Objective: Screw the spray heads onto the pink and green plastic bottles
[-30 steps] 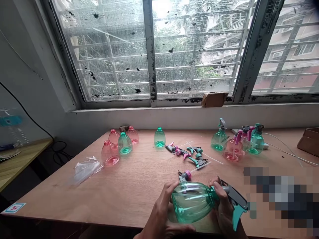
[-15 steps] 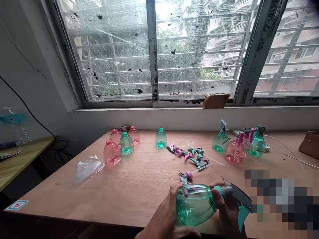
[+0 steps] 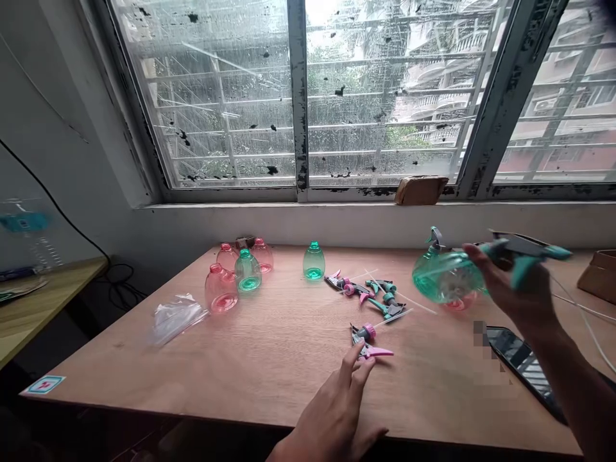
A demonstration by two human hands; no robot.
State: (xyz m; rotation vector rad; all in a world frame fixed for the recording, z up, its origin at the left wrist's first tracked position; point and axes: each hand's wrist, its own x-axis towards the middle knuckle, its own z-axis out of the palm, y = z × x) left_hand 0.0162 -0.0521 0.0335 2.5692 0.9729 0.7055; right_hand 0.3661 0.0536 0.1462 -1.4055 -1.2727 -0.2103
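Observation:
My right hand [image 3: 517, 292] is wrapped around the neck of a green spray bottle [image 3: 445, 273], raised and tilted on its side over the right of the table. Its grey and teal trigger head points right. Near the table's front, my left hand [image 3: 337, 398] has its fingers apart, the fingertips at a pink and grey spray head [image 3: 366, 340] lying on the wood; I cannot tell whether they touch it. Several loose spray heads [image 3: 385, 301] with thin tubes lie farther back. Behind the raised bottle, a standing spray bottle [image 3: 434, 237] and a pink one [image 3: 459, 301] are partly hidden.
Open pink bottles [image 3: 221, 290] and a green bottle [image 3: 248, 273] stand at the back left; another green bottle [image 3: 314, 263] is near the middle. A clear plastic bag [image 3: 178, 317] lies at left. A phone [image 3: 527, 369] lies beneath my right forearm, and a white cable [image 3: 584, 314] runs at right.
The green spray bottle has gone from between both hands to the back right in my right hand. My left hand has let go of it and reached the pink spray head.

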